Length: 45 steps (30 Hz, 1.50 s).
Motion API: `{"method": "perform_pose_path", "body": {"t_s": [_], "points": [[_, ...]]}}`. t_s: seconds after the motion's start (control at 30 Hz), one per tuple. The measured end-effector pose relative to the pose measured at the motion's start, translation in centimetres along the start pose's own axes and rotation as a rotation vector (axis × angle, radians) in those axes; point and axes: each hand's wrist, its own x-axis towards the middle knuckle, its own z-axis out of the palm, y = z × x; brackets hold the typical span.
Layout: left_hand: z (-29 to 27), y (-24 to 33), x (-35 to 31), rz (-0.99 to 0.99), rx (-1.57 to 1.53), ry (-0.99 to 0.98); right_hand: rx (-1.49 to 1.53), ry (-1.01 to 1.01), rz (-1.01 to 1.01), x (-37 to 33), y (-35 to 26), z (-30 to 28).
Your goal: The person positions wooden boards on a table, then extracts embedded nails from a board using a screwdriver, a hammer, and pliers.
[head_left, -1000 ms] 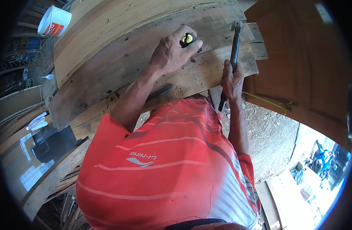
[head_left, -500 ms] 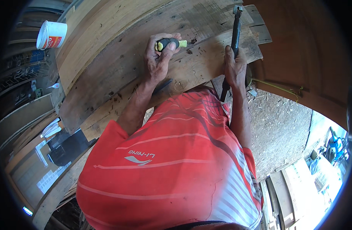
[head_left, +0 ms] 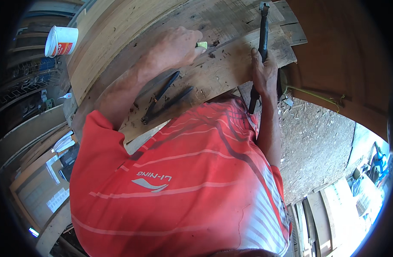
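Yellow-ended tool point(head_left: 202, 44), hammer point(head_left: 263, 36) in curled hands point(head_left: 179, 46) point(head_left: 265, 73)

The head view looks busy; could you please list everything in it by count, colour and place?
Boards: several, tan and brown, top centre
Hammer: one, dark, grey head, in right hand
Gripped object: one, yellow-green end, mostly hidden in left hand
V-shaped tool: one, black, on boards
Debris: several bits, dark brown, on boards
Bucket: one, white, upper left
Panel: one, brown, upper right
Cord: one, yellow, by panel
Floor: one, grey, right
Rim clutter: uncountable, mixed, both sides
Shirt: one, red, centre
Hands: two, bare, over boards
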Motion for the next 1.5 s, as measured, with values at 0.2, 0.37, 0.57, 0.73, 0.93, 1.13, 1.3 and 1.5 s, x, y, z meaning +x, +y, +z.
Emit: {"method": "perform_pose_path", "body": {"t_s": [0.2,0.37,0.57,0.73,0.93,1.13,1.3,1.5], "points": [[1.5,0.1,-0.9,-0.033,-0.156,0.194,0.001,-0.04,0.111,0.0,-0.8,-0.3],[5.7,-0.6,-2.8,-0.205,-0.476,0.21,-0.013,-0.033,0.085,0.1,-1.1,0.1],[4.5,-0.8,-2.4,-0.27,-0.55,0.152,-0.003,-0.027,0.071,0.6,-0.6,0.2],[4.1,-1.8,-2.9,-0.273,-0.601,0.15,-0.018,-0.021,0.078,0.7,-1.1,0.2],[3.2,-0.3,-2.9,-0.153,-0.325,0.205,-0.019,-0.014,0.077,0.7,-1.2,0.1],[1.0,1.8,-1.7,-0.128,-0.068,0.15,0.007,-0.03,0.11,0.7,-1.3,0.4],[2.6,-2.0,-1.3,-0.268,-0.763,0.067,-0.015,-0.008,0.09,0.8,-1.4,0.3],[5.0,-3.6,-1.6,-0.446,-1.819,0.429,-0.033,-0.003,0.092,0.7,-1.6,0.4]]}}
